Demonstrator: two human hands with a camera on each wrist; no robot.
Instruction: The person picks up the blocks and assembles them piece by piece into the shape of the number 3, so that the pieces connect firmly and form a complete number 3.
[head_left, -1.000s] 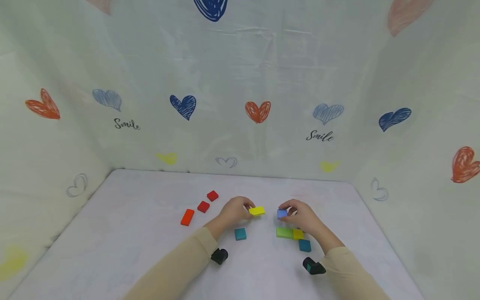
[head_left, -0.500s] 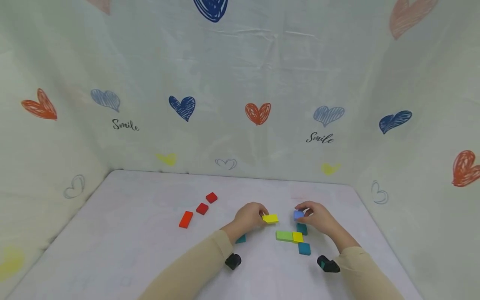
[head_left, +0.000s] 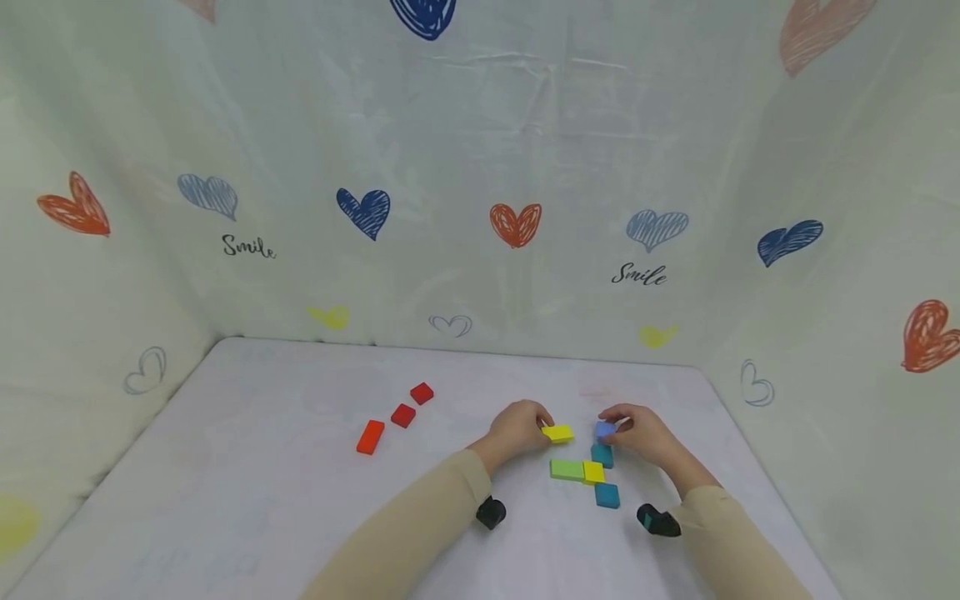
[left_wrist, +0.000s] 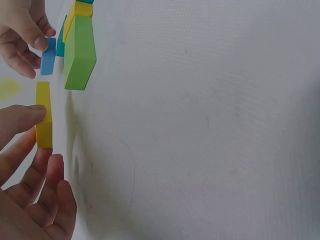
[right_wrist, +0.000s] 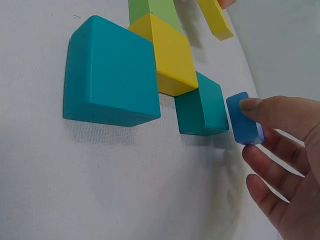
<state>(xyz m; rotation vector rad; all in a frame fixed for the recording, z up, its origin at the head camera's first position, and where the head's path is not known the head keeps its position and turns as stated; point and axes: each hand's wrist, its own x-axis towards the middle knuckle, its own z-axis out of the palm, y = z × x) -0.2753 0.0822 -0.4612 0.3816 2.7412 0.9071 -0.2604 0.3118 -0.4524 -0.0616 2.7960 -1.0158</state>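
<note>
My left hand [head_left: 519, 428] pinches a yellow rectangular block [head_left: 558, 433] between thumb and fingers, left of the right hand. With thumb and fingertips my right hand [head_left: 641, 433] grips a small blue block [head_left: 604, 430], just beyond a teal block [right_wrist: 204, 107]. On the table, a yellow cube [right_wrist: 167, 55] sits between that teal block and a second teal block [right_wrist: 112, 70], meeting them near its corners. A long green block [head_left: 566, 470] adjoins the yellow cube's left side. In the left wrist view, the held yellow block [left_wrist: 44, 115] appears close to the blue block [left_wrist: 48, 56].
Two red cubes [head_left: 403, 416] and an orange-red rectangular block [head_left: 371, 437] lie on the white table [head_left: 285, 500] to the left. A heart-printed curtain [head_left: 450, 275] surrounds the table's back and sides. Black wrist devices [head_left: 491, 512] hang beneath both sleeves.
Both hands have moved right with their blocks. The teal block beyond the yellow cube has come into view, while another teal block has become hidden behind the left forearm.
</note>
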